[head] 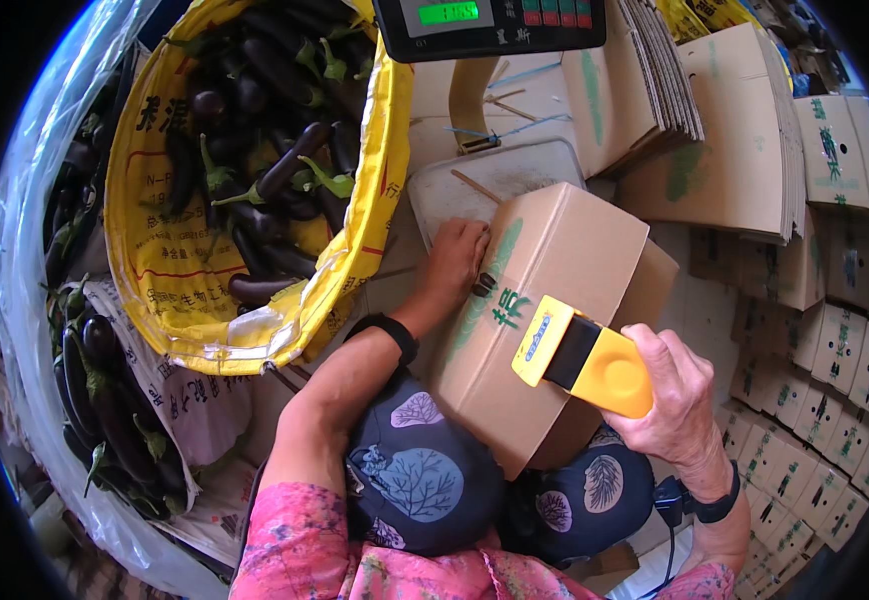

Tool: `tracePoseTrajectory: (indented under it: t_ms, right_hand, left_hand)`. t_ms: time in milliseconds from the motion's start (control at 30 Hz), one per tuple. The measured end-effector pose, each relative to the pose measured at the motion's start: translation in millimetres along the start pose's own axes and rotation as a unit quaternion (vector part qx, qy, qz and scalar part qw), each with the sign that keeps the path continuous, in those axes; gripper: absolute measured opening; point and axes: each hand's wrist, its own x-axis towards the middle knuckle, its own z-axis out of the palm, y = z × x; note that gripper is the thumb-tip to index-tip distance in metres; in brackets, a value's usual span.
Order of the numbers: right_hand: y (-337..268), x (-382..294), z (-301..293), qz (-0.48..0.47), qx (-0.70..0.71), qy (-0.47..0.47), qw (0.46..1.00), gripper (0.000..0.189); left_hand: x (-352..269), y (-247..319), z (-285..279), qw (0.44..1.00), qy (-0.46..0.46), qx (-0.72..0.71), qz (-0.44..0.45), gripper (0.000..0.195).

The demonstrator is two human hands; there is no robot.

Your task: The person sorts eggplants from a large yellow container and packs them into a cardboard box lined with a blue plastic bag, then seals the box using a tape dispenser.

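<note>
A closed cardboard box [547,262] with green printing lies tilted before me, its near end at my knees. My left hand [455,259] holds the box at its left side, fingers bent against the cardboard near a punched hole. In my right hand [671,394] is a yellow-and-black handheld tool [588,356], perhaps a carton stapler. Its head is over the upper face of the box, close to the right-hand edge; whether it touches is hard to tell.
Left stands a yellow woven sack [254,360] of eggplants [277,56]; more eggplants [108,397] lie nearer. Beyond the box are a scale platform [434,187] and its lit display unit [491,26]. Flattened cartons [712,127] and stacked boxes [839,360] line the right.
</note>
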Motion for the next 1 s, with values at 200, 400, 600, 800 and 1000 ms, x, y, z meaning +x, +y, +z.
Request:
tracePoseTrajectory:
  t_ms: [200,400,600,800,1000]
  right_hand:
    - [4,-3,0,-0.003,0.011,0.000,1.000,0.068]
    - [-1,3,0,-0.007,0.002,-0.001,1.000,0.068]
    - [0,4,-2,0.004,0.002,-0.015,1.000,0.068]
    - [-2,5,-2,0.000,0.007,0.009,1.000,0.069]
    - [2,0,2,0.002,0.010,0.017,1.000,0.068]
  left_hand:
    - [2,10,-4,0.984,-0.002,-0.150,-0.098,0.032]
    - [29,18,7,0.955,-0.060,-0.248,-0.153,0.051]
    - [16,22,2,0.954,-0.058,-0.256,-0.145,0.054]
    - [21,74,-24,0.942,-0.101,-0.273,-0.170,0.061]
    - [61,135,-45,0.976,-0.114,-0.184,-0.035,0.063]
